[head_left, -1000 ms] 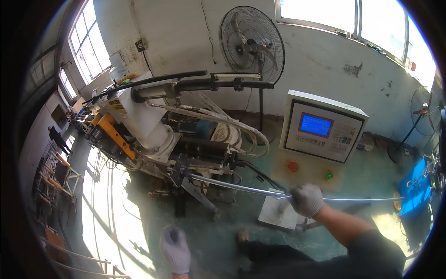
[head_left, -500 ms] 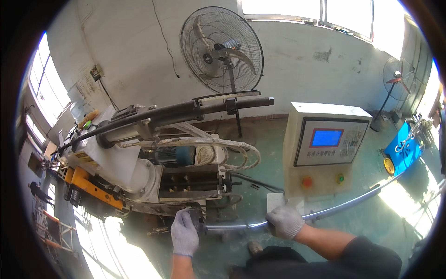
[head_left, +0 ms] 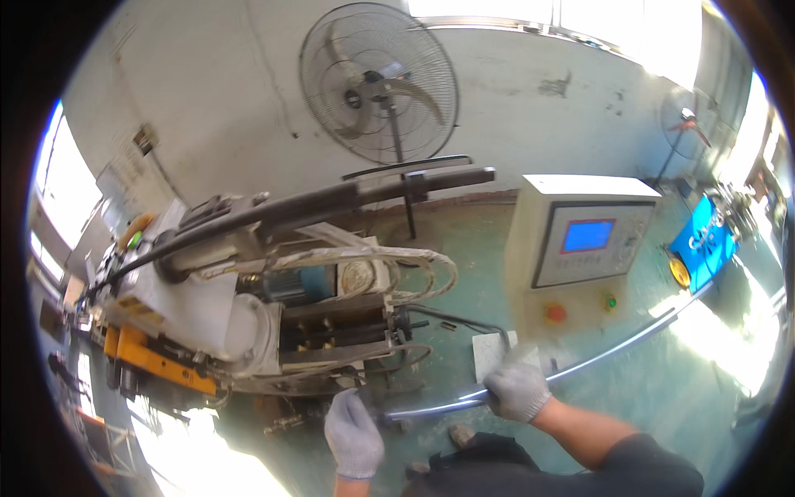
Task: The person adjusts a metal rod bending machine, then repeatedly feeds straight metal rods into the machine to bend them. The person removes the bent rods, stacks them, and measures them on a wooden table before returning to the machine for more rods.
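My right hand [head_left: 517, 391], in a grey knit glove, is closed around a long shiny metal tube [head_left: 592, 362]. The tube runs from near my left hand out to the far right and looks curved in this wide view. My left hand [head_left: 354, 435], gloved alike, is beside the tube's left end, its fingers drawn together and pointing up. What it pinches, if anything, is blurred. Just beyond it is the front edge of a large tube-working machine [head_left: 240, 331] with a long dark bar [head_left: 315, 207] across its top.
A control box [head_left: 592, 240] with a blue screen and red and green buttons stands right of the machine. A pale plate [head_left: 489, 356] lies near my right hand. Behind are a large stand fan [head_left: 381, 91] and hoses [head_left: 414, 257]; a blue machine [head_left: 704, 240] stands at far right.
The view has shifted slightly. My left hand has moved right and nearer to me, away from the machine's front edge. The tube's left end has also moved right, with my right hand still around it.
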A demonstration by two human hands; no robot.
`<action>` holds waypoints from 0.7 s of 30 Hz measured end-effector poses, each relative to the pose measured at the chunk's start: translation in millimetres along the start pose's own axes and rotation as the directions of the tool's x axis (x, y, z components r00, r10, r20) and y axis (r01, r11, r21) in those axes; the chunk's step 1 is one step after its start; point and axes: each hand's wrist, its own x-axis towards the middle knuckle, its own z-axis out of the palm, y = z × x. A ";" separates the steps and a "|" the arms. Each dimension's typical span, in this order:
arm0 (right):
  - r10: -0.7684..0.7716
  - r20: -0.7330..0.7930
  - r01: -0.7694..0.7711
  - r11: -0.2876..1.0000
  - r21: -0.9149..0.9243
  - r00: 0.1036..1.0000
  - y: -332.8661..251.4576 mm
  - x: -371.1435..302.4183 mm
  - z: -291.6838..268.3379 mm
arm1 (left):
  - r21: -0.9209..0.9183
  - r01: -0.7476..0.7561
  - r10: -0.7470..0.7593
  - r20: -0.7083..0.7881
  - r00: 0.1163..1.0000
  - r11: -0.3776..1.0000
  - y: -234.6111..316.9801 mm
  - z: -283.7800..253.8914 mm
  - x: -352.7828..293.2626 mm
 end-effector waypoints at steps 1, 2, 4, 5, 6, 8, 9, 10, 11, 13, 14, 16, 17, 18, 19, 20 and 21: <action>0.021 0.015 -0.021 1.000 -0.008 1.000 -1.6 0.7 -1.0 | 0.017 0.007 -0.007 -0.015 1.000 1.000 -3.5 -1.2 -2.2; 0.026 0.030 -0.026 1.000 -0.006 0.999 -5.1 3.3 -1.1 | -0.081 0.066 -0.067 -0.009 0.998 0.995 -7.2 -0.9 -3.8; 0.214 -0.018 -0.205 0.955 0.215 0.977 -17.4 14.5 -1.2 | -0.092 0.093 -0.093 0.003 0.996 0.991 -16.1 -5.6 -7.5; 0.313 -0.020 -0.292 0.906 0.306 0.949 -25.9 23.0 -1.3 | -0.092 0.043 -0.044 -0.009 0.999 0.995 -21.0 -10.3 -10.5; 0.431 0.008 -0.388 0.805 0.449 0.902 -37.2 32.2 -2.0 | -0.111 0.097 -0.098 -0.004 0.995 0.989 -25.8 -14.2 -12.5; 0.417 0.031 -0.377 0.785 0.491 0.908 -60.4 56.0 -11.7 | -0.235 0.201 -0.190 0.071 0.979 0.951 -35.9 -28.9 -21.5; 0.396 -0.018 -0.323 0.772 0.548 0.918 -75.9 70.0 -16.0 | -0.304 0.211 -0.193 0.088 0.977 0.929 -41.8 -38.4 -27.1; 0.318 -0.061 -0.224 0.778 0.587 0.946 -93.4 83.1 -22.0 | -0.382 0.242 -0.217 0.109 0.970 0.892 -48.5 -49.7 -33.5; 0.317 -0.059 -0.217 0.762 0.610 0.947 -112.7 95.3 -28.8 | -0.456 0.271 -0.233 0.138 0.963 0.848 -56.2 -62.5 -40.8; 0.068 -0.155 0.016 0.874 0.485 0.986 -155.0 120.0 -45.2 | -0.474 0.330 -0.298 0.145 0.944 0.816 -79.6 -94.9 -57.1; -0.126 -0.256 0.219 0.900 0.377 0.958 -179.4 133.9 -51.7 | -0.424 0.364 -0.349 0.116 0.930 0.829 -93.1 -113.4 -70.3; -0.327 -0.303 0.404 0.881 0.245 0.895 -234.6 160.5 -60.1 | -0.288 0.417 -0.419 0.057 0.906 0.862 -131.5 -152.0 -92.5; -0.384 -0.308 0.462 0.854 0.239 0.870 -266.0 171.9 -61.5 | -0.278 0.430 -0.442 0.022 0.897 0.859 -151.7 -172.6 -108.5; -0.435 -0.316 0.514 0.825 0.234 0.843 -295.6 183.9 -61.6 | -0.262 0.459 -0.476 -0.003 0.879 0.849 -173.0 -192.1 -123.9; -0.478 -0.306 0.551 0.803 0.229 0.824 -325.4 198.8 -60.0 | -0.248 0.477 -0.499 -0.032 0.866 0.843 -196.4 -211.9 -140.5; -0.521 -0.291 0.586 0.779 0.221 0.802 -353.6 215.7 -58.3 | -0.209 0.532 -0.552 -0.051 0.832 0.821 -219.3 -230.7 -158.9; -0.512 -0.294 0.575 0.794 0.199 0.807 -381.3 232.6 -54.0 | -0.191 0.591 -0.606 -0.027 0.795 0.784 -242.2 -248.8 -178.3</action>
